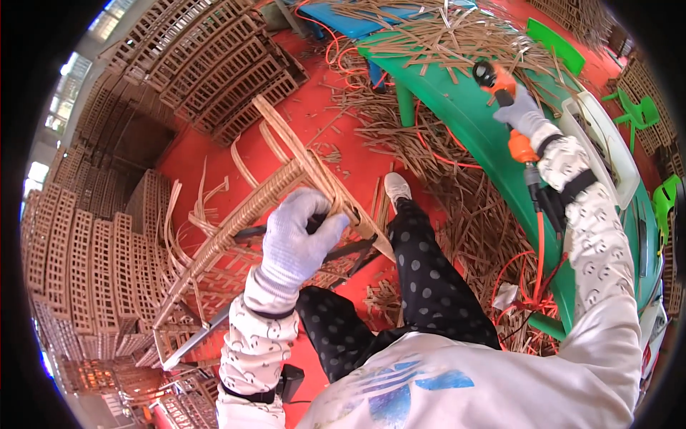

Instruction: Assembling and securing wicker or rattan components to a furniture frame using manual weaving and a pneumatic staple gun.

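My left hand, in a white knit glove, has its fingers and thumb closed on light brown strips at the corner of a partly woven wicker frame. Loose strip ends stick out from the frame's far side, and dark metal bars show beneath the weave. Out to the right, over the green table, my gloved right hand is wrapped around an orange and black air stapler. An orange hose hangs from the stapler's lower end.
Cut strips lie heaped on the green table and across the red floor. A white plastic bin stands at the table's right. Stacked woven panels rise at the left and back. Orange hoses loop over the floor.
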Motion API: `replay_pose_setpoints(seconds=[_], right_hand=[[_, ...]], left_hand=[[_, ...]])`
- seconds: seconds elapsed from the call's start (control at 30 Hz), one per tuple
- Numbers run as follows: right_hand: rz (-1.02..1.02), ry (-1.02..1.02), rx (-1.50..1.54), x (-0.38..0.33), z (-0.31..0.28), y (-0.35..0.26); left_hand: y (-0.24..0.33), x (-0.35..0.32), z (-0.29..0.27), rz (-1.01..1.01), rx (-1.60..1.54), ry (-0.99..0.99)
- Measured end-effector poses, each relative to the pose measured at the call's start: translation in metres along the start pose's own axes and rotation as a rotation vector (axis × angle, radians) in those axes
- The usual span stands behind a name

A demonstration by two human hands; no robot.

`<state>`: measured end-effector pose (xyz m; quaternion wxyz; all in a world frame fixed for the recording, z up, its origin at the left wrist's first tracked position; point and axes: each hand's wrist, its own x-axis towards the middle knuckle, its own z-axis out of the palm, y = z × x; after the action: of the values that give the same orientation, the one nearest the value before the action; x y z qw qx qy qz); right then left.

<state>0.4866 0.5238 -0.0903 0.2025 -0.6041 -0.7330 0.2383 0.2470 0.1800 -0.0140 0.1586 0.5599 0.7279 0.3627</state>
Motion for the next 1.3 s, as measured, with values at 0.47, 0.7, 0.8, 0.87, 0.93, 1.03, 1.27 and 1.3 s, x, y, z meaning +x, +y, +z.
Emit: replay_pose_setpoints(seconds=[0.47,0.7,0.8,0.87,0.93,1.03,1.27,1.3], right_hand=[[-0.895,0.379,0.082,-0.264,0.014,-0.022],[-0.004,-0.980,1.830,-0.306,0.055,-0.023],[-0.387,-0.732,1.381,-0.307,0.059,-0.033],[-0.451,-0.648,1.218,-0.306,0.059,-0.038],[-0.197,-0.785,1.427,-0.306,0.057,-0.039],[-0.401,-0.681,1.270,-0.305,0.054,-0.038],[-0.489,-0.699,1.242,-0.303,0.056,-0.042],[-0.512,-0.686,1.236,-0.304,0.056,-0.044]], left_hand=[[-0.013,0.009,0.009,0.096,0.246,0.044],[-0.007,0.003,0.005,0.129,0.211,0.006],[-0.003,0.001,0.006,0.102,0.221,0.015],[-0.002,0.001,0.006,0.093,0.244,0.004],[-0.002,0.001,0.005,0.108,0.243,0.010],[-0.003,0.001,0.006,0.110,0.239,0.006],[-0.007,0.001,0.006,0.200,0.316,0.025],[-0.008,0.001,0.005,0.191,0.320,0.024]])
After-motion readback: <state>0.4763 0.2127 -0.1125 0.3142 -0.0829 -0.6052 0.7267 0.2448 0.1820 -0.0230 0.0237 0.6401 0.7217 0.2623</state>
